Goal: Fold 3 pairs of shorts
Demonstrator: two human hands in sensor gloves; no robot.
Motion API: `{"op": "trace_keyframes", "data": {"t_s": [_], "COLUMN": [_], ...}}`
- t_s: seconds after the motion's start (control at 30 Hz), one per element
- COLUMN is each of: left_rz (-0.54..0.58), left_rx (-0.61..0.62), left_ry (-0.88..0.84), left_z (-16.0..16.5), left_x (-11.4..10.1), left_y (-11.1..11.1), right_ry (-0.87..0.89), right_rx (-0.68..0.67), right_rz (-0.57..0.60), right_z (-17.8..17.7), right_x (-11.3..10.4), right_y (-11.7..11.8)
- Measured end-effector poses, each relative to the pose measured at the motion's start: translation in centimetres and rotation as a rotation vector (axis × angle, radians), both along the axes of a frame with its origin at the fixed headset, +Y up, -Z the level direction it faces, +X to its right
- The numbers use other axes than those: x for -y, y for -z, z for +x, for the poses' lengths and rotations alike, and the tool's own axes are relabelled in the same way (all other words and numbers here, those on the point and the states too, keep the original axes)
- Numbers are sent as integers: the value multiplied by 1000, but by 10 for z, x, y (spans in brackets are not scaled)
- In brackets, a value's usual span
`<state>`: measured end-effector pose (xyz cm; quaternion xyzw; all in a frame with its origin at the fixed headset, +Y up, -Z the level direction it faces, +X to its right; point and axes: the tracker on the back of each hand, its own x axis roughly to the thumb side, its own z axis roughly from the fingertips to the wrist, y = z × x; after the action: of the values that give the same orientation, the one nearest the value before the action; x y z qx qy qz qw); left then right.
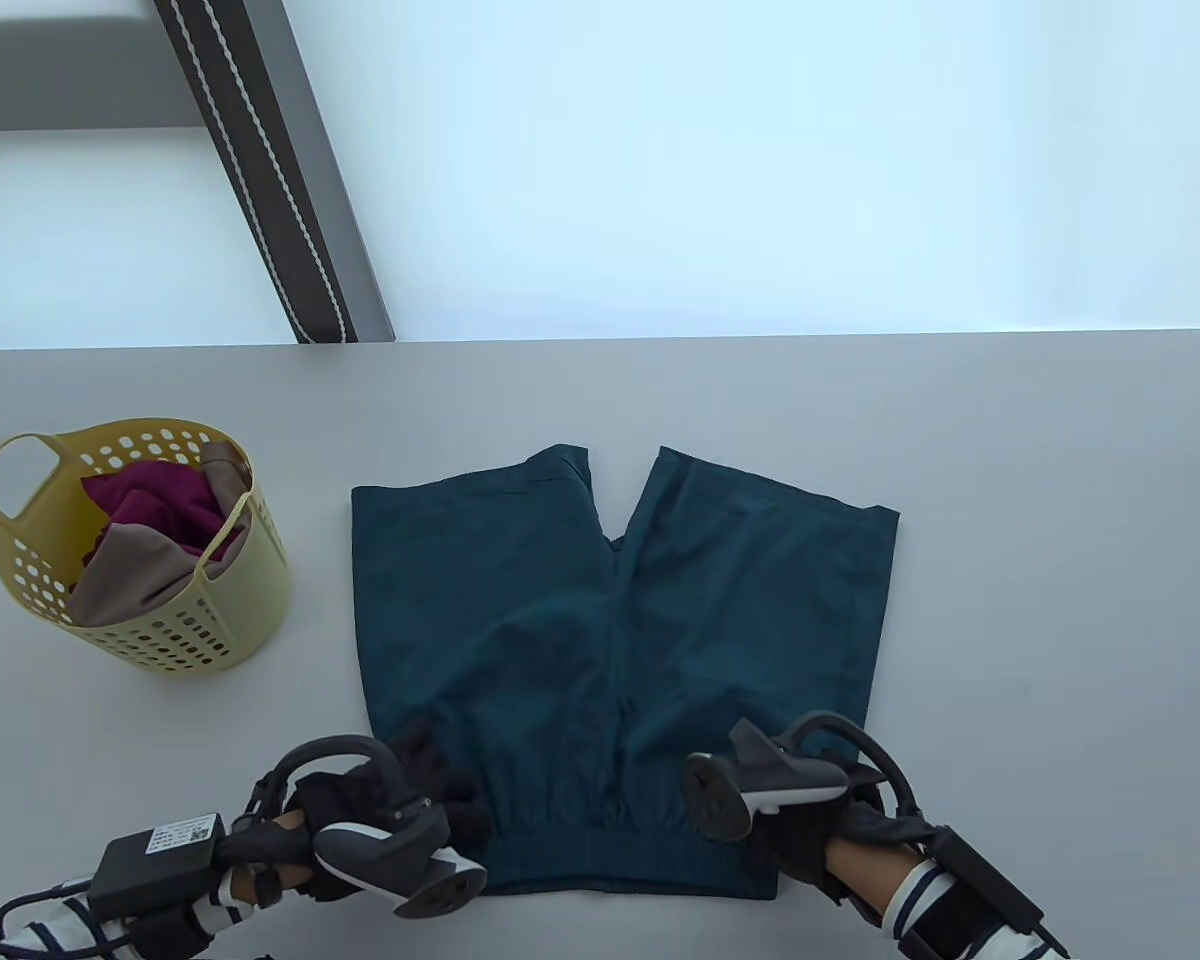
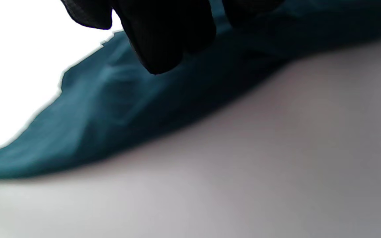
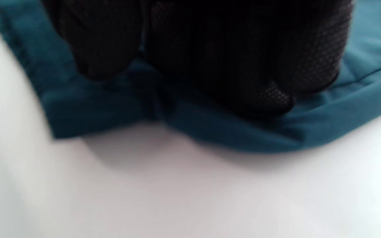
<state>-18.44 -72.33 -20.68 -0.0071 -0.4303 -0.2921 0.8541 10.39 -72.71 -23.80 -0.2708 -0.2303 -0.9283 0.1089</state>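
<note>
Both grips, left hand (image 1: 430, 790) and right hand (image 1: 810, 830), rest on teal shorts (image 1: 620, 620); closure unclear, label (image 1: 175, 832) unreadable.

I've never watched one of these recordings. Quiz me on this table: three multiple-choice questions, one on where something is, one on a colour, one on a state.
1. Where is the yellow basket?
A. left of the shorts
B. right of the shorts
C. on the shorts

2. What colour are the spread shorts?
A. maroon
B. dark teal
C. yellow

3. How do the shorts lie?
A. rolled up
B. folded in half
C. flat and unfolded

Answers:
1 A: in the table view it stands on the left, apart from the shorts.
2 B: all three views show teal cloth.
3 C: both legs are spread out, with the left hand and right hand at the waistband corners.
</note>
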Motion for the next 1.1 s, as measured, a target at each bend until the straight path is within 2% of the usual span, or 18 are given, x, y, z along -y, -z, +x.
{"op": "trace_keyframes", "data": {"t_s": [0.03, 0.07, 0.13, 0.2, 0.23, 0.3, 0.37, 0.4, 0.43, 0.47, 0.53, 0.67, 0.77, 0.87, 0.97, 1.1], "left_rz": [105, 135, 144, 135, 128, 61, 13, -32, -36, -3, -18, -143, -225, -287, -316, -405], "left_rx": [-43, -77, -176, -246, -287, -380, -417, -415, -419, -391, -335, -219, -114, -29, -5, -41], "left_ry": [-40, -37, 26, 99, 153, 280, 326, 346, 352, 352, 370, 326, 294, 302, 322, 294], "left_z": [-1, -1, 2, 5, 6, 7, 7, 5, 6, 6, 9, 17, 23, 28, 29, 28], "left_x": [-11, -15, -15, -6, 2, 21, 32, 38, 40, 39, 34, 21, 15, 13, 12, 7], "left_y": [17, 27, 55, 78, 90, 110, 116, 117, 114, 109, 97, 61, 34, 10, 3, 17], "right_ry": [124, 184, 300, 338, 327, 263, 236, 166, 101, 52, -8, -91, -66, 84, 134, 146], "right_rx": [83, 141, 274, 411, 462, 555, 591, 619, 625, 616, 647, 665, 660, 666, 653, 651], "right_rz": [169, 232, 269, 199, 127, -69, -158, -188, -94, -61, -43, -4, -25, -67, -71, -45], "right_z": [0, 0, -4, -10, -14, -22, -26, -29, -31, -33, -35, -39, -42, -39, -37, -34], "right_x": [-17, -26, -42, -42, -37, -16, 1, 17, 17, 19, 21, 29, 39, 47, 51, 51], "right_y": [13, 21, 47, 70, 81, 105, 114, 120, 124, 129, 137, 152, 154, 154, 153, 152]}}
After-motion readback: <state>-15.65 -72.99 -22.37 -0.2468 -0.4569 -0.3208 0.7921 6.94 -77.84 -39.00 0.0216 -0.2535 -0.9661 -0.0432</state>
